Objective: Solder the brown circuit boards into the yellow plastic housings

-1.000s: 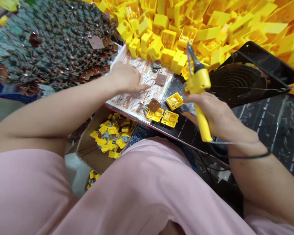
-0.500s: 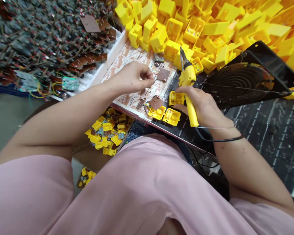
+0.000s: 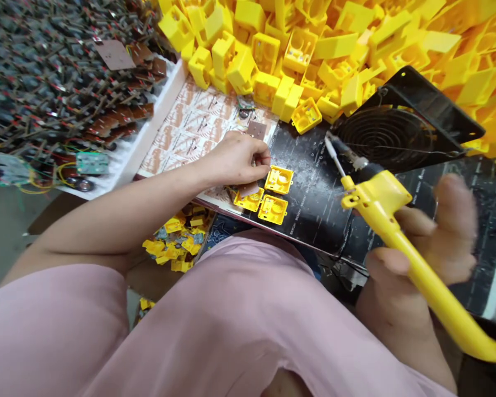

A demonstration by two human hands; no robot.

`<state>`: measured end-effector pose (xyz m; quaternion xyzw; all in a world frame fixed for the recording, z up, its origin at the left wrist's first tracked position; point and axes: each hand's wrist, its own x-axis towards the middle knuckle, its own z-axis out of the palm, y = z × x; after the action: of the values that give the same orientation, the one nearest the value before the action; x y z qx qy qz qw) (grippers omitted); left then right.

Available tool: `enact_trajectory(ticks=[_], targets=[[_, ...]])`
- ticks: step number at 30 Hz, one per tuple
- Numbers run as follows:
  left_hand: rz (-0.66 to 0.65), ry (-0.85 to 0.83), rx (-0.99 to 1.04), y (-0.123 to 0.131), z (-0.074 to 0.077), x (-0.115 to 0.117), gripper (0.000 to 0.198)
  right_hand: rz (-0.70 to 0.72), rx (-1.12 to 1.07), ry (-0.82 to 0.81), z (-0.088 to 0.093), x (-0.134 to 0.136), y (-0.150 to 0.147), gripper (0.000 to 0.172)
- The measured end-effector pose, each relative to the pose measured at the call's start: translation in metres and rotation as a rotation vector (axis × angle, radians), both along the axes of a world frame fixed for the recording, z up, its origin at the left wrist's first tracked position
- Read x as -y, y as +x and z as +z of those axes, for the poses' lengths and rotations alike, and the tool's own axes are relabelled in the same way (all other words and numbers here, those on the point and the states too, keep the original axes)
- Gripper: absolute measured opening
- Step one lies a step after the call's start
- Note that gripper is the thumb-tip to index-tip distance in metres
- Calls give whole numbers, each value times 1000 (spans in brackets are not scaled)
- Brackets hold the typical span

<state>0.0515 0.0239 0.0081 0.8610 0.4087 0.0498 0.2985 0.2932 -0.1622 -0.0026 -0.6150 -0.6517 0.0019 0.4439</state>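
Note:
My left hand (image 3: 237, 160) sits over the printed paper mat (image 3: 194, 127), its fingertips pinched on a small metal piece. Just beside those fingertips lie several open yellow plastic housings (image 3: 273, 209) on a black work mat (image 3: 314, 212). A brown square plate (image 3: 257, 129) rests on the paper above the hand. My right hand (image 3: 424, 242), blurred and close to the camera, is shut around the handle of a yellow soldering iron (image 3: 378, 201). The iron's thin metal tip (image 3: 329, 151) points up and left, above the black mat and well apart from the housings.
A large heap of yellow housings (image 3: 297, 49) fills the top. To its right stands a black fan with a spiral grille (image 3: 386, 135). A tray of wired brown and grey parts (image 3: 53, 94) lies left, and a cardboard box of yellow pieces (image 3: 176, 245) sits below.
My right hand has swung the iron toward the camera and lower right, and it now looks larger and blurred. My left hand has moved down nearer the housings, and the whole view has shifted.

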Motion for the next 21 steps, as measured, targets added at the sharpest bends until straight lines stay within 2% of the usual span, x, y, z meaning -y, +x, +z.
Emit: enact_trajectory(ticks=[1, 3, 4, 5, 7, 10, 13, 17, 21], targets=[[-6, 13, -27, 1, -1, 0, 17, -90, -15, 129, -5, -1, 4, 70], [-8, 33, -73, 4, -3, 0, 20, -248, -63, 415, -16, -10, 8, 49], [-10, 39, -95, 5, -4, 0, 21, -300, -97, 505, -21, -16, 8, 42], [-14, 46, -113, 6, -5, 0, 22, -331, -142, 559, -25, -20, 7, 42], [-23, 61, -133, 7, -6, 1, 23, -333, -229, 495, -29, -24, 2, 43], [-26, 79, -144, 6, -8, 3, 24, -218, -249, 236, -25, -16, -12, 24], [-21, 105, -157, 7, -8, 3, 24, -68, -183, 88, -17, -5, -23, 41], [-27, 124, -160, 9, -10, 4, 24, 98, -44, 84, -15, -4, -28, 34], [-37, 117, -160, 11, -11, 3, 22, 165, 87, 158, -17, -14, -28, 26]])
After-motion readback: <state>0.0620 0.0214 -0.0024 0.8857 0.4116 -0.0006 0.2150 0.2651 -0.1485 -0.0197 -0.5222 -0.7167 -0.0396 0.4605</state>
